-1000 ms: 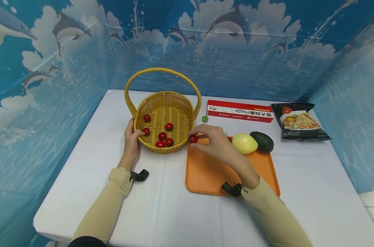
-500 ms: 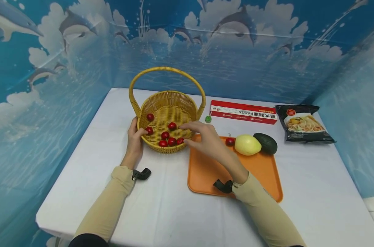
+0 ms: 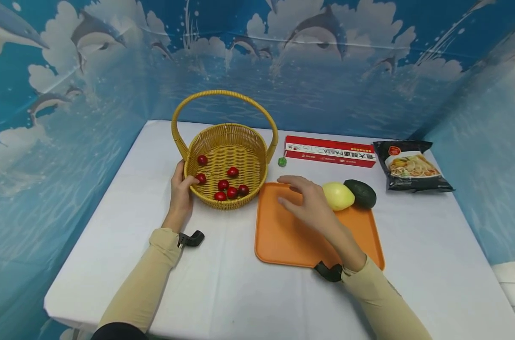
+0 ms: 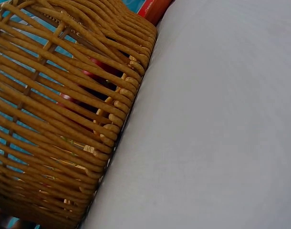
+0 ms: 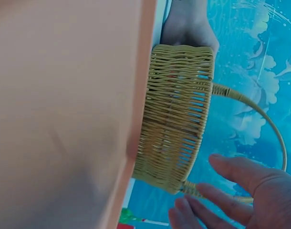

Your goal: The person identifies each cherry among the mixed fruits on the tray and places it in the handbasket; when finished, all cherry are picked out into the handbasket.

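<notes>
A yellow wicker basket [image 3: 246, 156] with a tall arched handle stands at centre left. Several red cherries [image 3: 232, 172] lie in it, some bunched near the front wall. My left hand [image 3: 181, 196] grips the basket's left rim, thumb hooked inside next to a cherry. The left wrist view is filled mostly by the basket's woven side [image 4: 64, 105]. Over the orange tray [image 3: 278, 241], my right hand [image 3: 311, 204] hovers with fingers and thumb apart, holding nothing. A pale yellow lemon [image 3: 338, 196] and a dark green avocado [image 3: 361, 193] sit at the tray's back right.
Behind the tray lies a red pasta box [image 3: 329, 151]. A black noodle packet [image 3: 412, 166] is to its right. One small green ball-shaped item [image 3: 282, 162] rests between basket and box. A blue dolphin-print curtain [image 3: 223, 71] closes off the back and sides.
My right hand brought a cherry to the basket, let it go among the others, then drew back right over the tray. A cherry seen beside the lemon is now hidden. My left hand stayed put.
</notes>
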Demonstrator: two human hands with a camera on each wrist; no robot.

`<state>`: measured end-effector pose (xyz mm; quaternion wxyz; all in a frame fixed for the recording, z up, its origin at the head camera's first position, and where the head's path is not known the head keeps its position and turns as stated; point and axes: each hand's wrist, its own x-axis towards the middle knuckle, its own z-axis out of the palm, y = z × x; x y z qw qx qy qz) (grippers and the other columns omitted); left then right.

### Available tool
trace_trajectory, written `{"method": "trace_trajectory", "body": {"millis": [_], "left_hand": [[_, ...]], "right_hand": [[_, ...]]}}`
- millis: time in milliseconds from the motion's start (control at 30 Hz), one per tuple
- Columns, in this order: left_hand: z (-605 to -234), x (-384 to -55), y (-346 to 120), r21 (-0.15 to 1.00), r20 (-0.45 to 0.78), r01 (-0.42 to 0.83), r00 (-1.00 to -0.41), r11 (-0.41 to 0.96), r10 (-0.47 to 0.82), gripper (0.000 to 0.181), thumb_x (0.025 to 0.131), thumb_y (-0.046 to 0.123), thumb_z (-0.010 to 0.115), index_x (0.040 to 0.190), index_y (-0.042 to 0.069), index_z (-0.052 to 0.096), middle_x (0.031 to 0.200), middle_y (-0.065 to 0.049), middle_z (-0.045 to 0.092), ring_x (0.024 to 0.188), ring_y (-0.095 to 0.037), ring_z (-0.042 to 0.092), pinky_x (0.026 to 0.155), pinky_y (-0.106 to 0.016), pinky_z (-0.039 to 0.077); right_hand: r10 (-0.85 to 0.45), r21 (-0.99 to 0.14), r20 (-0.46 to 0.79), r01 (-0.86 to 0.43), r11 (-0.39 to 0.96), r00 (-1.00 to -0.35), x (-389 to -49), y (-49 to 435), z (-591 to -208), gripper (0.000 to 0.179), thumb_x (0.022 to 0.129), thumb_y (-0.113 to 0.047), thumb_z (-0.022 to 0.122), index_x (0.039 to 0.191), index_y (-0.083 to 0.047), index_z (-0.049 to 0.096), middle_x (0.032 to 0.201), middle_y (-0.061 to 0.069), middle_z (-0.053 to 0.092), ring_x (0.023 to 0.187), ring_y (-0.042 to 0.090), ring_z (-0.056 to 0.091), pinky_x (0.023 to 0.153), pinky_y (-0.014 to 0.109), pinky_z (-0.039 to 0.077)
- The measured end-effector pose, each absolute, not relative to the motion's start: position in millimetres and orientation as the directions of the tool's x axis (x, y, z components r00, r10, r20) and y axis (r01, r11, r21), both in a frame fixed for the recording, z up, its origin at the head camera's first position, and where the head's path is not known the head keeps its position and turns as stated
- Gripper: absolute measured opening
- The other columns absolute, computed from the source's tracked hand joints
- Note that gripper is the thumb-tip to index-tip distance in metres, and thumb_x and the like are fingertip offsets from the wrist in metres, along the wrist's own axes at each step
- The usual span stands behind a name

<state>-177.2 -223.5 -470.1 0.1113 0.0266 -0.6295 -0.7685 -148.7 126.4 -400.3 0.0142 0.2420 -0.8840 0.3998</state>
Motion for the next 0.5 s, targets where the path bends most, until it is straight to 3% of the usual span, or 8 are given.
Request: {"method": "trace_trajectory", "body": {"millis": [267, 500], "left_hand": [[-469.8, -175.7, -223.8, 0.973, 0.099, 0.138, -0.974, -0.187, -0.203, 0.078, 0.083, -0.001, 0.050, 0.159, 0.013, 0.043, 0.162, -0.008, 0.042, 0.150, -0.027, 0.038, 0.126, -0.039, 0.027], [-471.4, -177.9, -224.3, 0.973, 0.101, 0.140, -0.974, -0.182, -0.205, 0.078, 0.083, -0.001, 0.050, 0.159, 0.014, 0.043, 0.163, -0.006, 0.041, 0.151, -0.025, 0.038, 0.126, -0.039, 0.027]], "right_hand": [[-0.315, -0.656, 0.217, -0.377, 0.654, -0.924, -149.1, 135.5, -410.3, 0.064, 0.092, -0.021, 0.081, 0.149, -0.004, 0.057, 0.159, 0.018, 0.050, 0.146, 0.038, 0.049, 0.116, 0.059, 0.042], [-0.279, -0.658, 0.063, -0.250, 0.710, -0.958, -146.7, 141.7, -415.2, 0.076, 0.095, -0.029, 0.077, 0.157, -0.003, 0.044, 0.170, 0.020, 0.031, 0.155, 0.041, 0.033, 0.123, 0.062, 0.029]]}}
